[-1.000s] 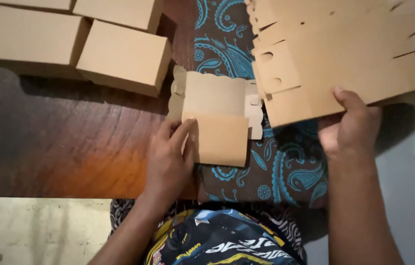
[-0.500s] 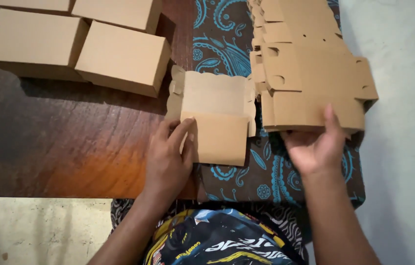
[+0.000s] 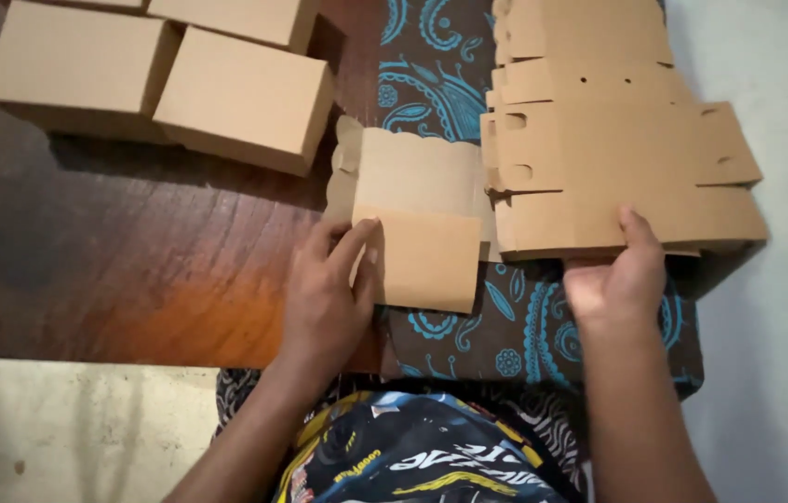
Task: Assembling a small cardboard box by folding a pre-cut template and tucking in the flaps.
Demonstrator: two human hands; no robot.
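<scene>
**Flat blank pinned, stack gripped at its near edge**

Nearest, the left hand (image 3: 324, 293) lies flat with fingers spread, its fingertips pressing the left edge of the folded flap (image 3: 429, 259) at about 1 o'clock from the palm. It grasps nothing; the open palm seems to be there to hold the piece steady on the surface. The right hand (image 3: 619, 279) clamps the near edge of the stack (image 3: 612, 154), thumb on top and fingers hidden underneath, a grip that suits squaring or lifting the sheets.

The blank (image 3: 412, 177) sits at the centre, straddling the wooden table (image 3: 114, 261) and the blue-patterned cloth (image 3: 431, 70). It is plain brown card, die-cut with scalloped tabs along its left side, and its near flap is folded over towards the person. Its right edge touches the stack at 3 o'clock.

The stack holds several flat sheets of the same card, with slots and notched tabs, fanned slightly.

Farthest, at 10 o'clock, finished boxes (image 3: 235, 93) stand closed, side by side and touching.
</scene>
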